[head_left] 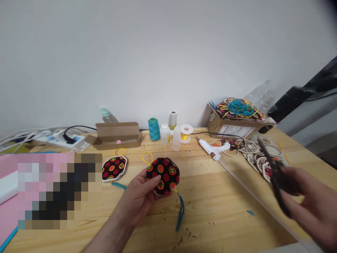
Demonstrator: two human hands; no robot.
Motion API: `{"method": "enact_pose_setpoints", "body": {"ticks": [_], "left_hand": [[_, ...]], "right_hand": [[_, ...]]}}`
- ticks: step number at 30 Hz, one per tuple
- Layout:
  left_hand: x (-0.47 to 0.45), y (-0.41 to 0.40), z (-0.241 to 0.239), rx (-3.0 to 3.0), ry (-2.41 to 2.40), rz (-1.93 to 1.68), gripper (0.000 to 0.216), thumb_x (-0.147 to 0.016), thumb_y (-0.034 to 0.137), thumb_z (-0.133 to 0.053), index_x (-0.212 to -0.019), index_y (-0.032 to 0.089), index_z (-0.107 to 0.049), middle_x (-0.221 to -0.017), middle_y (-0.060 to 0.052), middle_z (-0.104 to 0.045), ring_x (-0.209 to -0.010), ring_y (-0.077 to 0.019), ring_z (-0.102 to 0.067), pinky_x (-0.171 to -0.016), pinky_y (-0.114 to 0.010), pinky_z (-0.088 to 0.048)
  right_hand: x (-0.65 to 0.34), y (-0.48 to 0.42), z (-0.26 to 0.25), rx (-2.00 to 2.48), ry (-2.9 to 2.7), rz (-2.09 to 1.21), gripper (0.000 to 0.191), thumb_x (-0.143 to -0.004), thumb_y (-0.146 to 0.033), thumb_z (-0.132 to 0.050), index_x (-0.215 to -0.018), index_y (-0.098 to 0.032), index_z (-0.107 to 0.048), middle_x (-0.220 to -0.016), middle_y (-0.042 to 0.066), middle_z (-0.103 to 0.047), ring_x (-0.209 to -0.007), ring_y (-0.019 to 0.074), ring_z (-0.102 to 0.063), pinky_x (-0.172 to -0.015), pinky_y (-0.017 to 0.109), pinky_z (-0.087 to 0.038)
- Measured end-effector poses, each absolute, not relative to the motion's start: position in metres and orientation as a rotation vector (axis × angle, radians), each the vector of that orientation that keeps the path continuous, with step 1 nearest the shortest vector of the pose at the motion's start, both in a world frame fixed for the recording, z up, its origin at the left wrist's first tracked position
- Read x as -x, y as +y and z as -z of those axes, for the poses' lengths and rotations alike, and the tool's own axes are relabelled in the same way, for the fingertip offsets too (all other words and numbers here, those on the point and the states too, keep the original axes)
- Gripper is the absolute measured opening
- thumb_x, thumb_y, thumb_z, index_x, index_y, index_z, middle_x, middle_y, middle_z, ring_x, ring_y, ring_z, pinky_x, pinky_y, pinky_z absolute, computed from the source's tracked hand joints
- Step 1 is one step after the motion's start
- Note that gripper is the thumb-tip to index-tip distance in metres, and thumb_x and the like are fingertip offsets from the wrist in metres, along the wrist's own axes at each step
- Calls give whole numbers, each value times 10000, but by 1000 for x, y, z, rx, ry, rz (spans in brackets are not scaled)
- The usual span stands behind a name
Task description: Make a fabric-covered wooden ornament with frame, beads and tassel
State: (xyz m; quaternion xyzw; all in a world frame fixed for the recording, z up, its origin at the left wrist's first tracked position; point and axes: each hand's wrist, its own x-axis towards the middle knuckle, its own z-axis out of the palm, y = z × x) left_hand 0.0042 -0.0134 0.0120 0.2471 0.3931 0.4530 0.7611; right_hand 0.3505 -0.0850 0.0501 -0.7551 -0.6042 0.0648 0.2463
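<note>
My left hand (139,193) is closed round the edge of a round fabric-covered pendant (167,172), thumb on its front. The cloth is black with red dots and orange flowers. A yellow cord loop (147,157) stands out at its upper left, and a teal tassel (180,212) hangs from its lower right. On the right, my right hand (313,203) grips dark scissors (276,175), points upward, apart from the pendant and somewhat blurred. Left of my left hand lies a stack of similar pendants (114,168) with white edges, a yellow loop and a teal tassel.
A white glue gun (214,149) lies right of centre. Behind stand a teal thread cone (154,129), plastic bottles (165,134), a yellow cord spool (186,133) and an open carton (118,140). A filled cardboard box (231,128) and cut-out pieces (254,160) are at right.
</note>
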Motion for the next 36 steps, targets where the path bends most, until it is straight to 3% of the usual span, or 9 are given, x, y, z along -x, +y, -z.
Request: {"method": "enact_pose_setpoints", "body": {"ticks": [3, 4, 6, 10, 19, 23, 27, 32, 36], "left_hand": [[-3, -11, -10, -528, 859, -1003, 316, -761, 122, -682, -1066, 170, -615, -978, -105, -724, -792, -215, -700, -643, -326, -584], [-3, -11, -9, -523, 864, -1017, 306, -760, 115, -681, -1055, 168, -616, -973, -100, -724, -782, -208, -699, -641, -323, -583], [-3, -10, -9, -522, 866, -1038, 297, -758, 105, -680, -1042, 162, -617, -982, -100, -721, -790, -209, -697, -646, -327, -584], [-3, -10, -11, -519, 877, -1076, 302, -753, 96, -684, -1040, 155, -612, -977, -99, -720, -795, -208, -695, -651, -326, -583], [-2, -6, -9, -508, 896, -1108, 272, -781, 106, -658, -1041, 168, -608, -957, -92, -727, -759, -178, -690, -658, -303, -574], [-1, -6, -7, -491, 914, -1125, 291, -778, 109, -661, -1058, 163, -599, -969, -97, -725, -754, -181, -690, -661, -308, -574], [-2, -6, -6, -482, 883, -1132, 426, -793, 86, -640, -1191, 202, -540, -981, -87, -725, -763, -177, -694, -653, -293, -576], [-4, -7, -7, -443, 882, -1183, 533, -785, 63, -642, -1258, 259, -495, -960, -53, -727, -787, -178, -697, -668, -299, -587], [-4, -8, -7, -419, 890, -1194, 504, -780, 71, -653, -1226, 266, -524, -930, -38, -729, -751, -166, -694, -701, -336, -591]], "right_hand": [[-279, -63, -57, 1655, -1658, -586, 269, -827, -409, -513, -1044, -251, -500, -938, 85, -615, -809, 209, -603, -643, 321, -502], [-259, -56, -56, 1549, -1667, -743, 238, -843, -376, -512, -1038, -243, -497, -889, 55, -602, -798, 187, -590, -659, 303, -501], [-228, -44, -53, 1394, -1741, -1009, 300, -787, -368, -607, -1030, -222, -509, -817, 15, -578, -743, 160, -555, -659, 280, -487], [-205, -27, -49, 1245, -1829, -1123, 503, -638, -426, -732, -1030, -205, -507, -911, 19, -579, -810, 175, -516, -709, 296, -460], [-207, -24, -34, 1401, -1916, -1046, 142, -752, -254, -572, -856, -211, -485, -739, -5, -593, -666, 157, -519, -600, 260, -387], [-205, -26, -29, 1522, -2012, -865, 189, -726, -322, -621, -783, -215, -475, -772, 12, -607, -679, 176, -520, -581, 271, -346], [-203, -27, -24, 1576, -2073, -766, 161, -783, -356, -553, -837, -212, -506, -833, 41, -629, -727, 201, -543, -613, 297, -359], [-199, -30, -16, 1639, -2163, -586, 355, -739, -476, -588, -927, -177, -554, -883, 86, -624, -778, 263, -544, -674, 371, -382], [-198, -32, -14, 1635, -2210, -475, 332, -739, -428, -582, -937, -161, -572, -901, 104, -624, -780, 274, -545, -689, 397, -387]]}}
